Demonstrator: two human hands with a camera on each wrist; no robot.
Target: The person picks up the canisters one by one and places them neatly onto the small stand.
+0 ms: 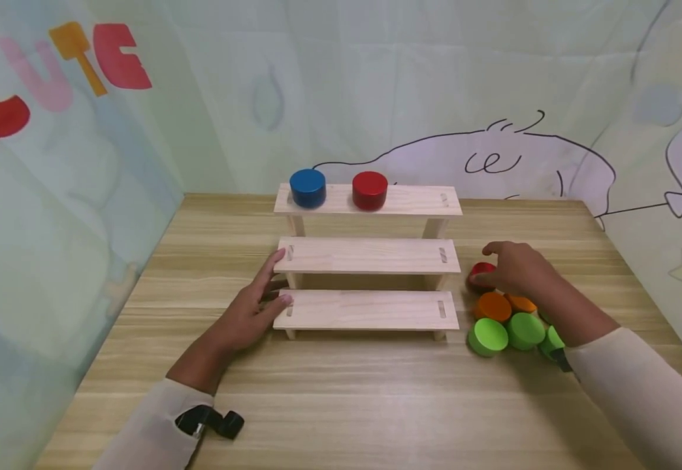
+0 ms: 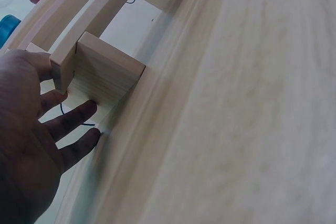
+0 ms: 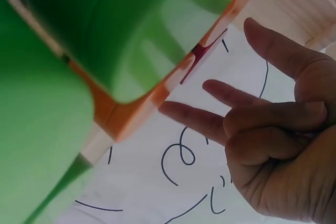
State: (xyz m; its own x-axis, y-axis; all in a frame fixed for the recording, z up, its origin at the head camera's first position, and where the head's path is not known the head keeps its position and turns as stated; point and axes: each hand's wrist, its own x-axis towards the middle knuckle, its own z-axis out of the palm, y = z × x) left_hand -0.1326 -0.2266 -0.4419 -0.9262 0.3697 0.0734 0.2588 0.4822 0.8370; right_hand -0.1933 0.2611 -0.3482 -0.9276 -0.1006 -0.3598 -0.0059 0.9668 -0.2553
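Observation:
A pale wooden three-step stand (image 1: 367, 254) stands in the middle of the table. My left hand (image 1: 243, 320) rests against its left end, thumb on the lowest board and a finger at the middle board. In the left wrist view, the other fingers (image 2: 79, 116) spread beside the stand's side. To the right, my right hand (image 1: 523, 267) reaches over a red round block (image 1: 483, 268), thumb at its near side and index finger stretched above it. The right wrist view shows thumb and index apart, other fingers (image 3: 273, 124) bent with nothing in them.
A blue round block (image 1: 308, 189) and another red round block (image 1: 369, 190) sit on the top board. Right of the stand lie orange blocks (image 1: 492, 307) and several green blocks (image 1: 488, 337), close to my right forearm. A printed cloth wall (image 1: 341, 98) bounds the table (image 1: 341, 405).

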